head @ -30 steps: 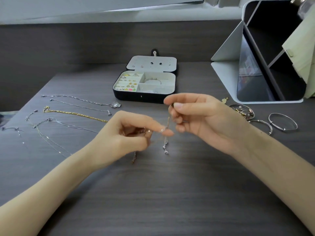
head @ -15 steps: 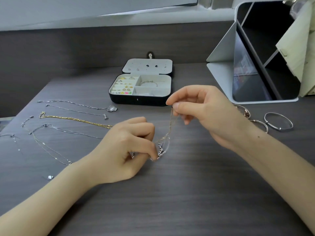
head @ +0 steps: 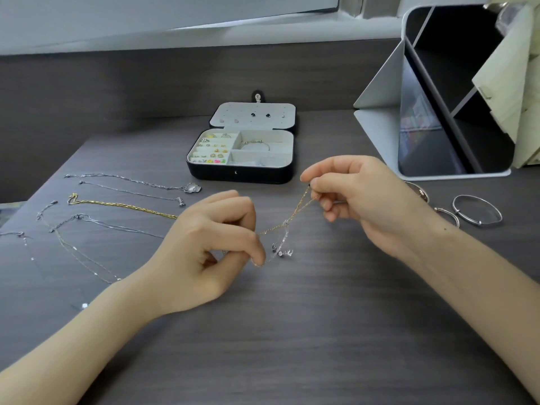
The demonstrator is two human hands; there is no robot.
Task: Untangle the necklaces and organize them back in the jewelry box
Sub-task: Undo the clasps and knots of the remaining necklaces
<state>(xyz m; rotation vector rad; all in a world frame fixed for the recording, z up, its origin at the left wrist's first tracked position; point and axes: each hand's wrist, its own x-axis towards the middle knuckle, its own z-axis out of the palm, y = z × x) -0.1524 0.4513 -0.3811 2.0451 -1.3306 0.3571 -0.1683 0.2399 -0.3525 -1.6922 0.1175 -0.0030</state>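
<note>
Hands have been drawn further apart since the earlier frame; the gold chain [head: 298, 209] is stretched between them above the table [head: 292, 331] (a silver tangle hangs mid-span). Its lower end is pinched by the left hand [head: 204, 247], its upper by the right hand [head: 359, 200]. The open jewelry box [head: 239, 174] is seen behind, with straightened necklaces [head: 122, 204] laid out at left.

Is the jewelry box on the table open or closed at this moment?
Open: the jewelry box has its lid folded back, and its compartments with rings and a bangle are visible.
</note>
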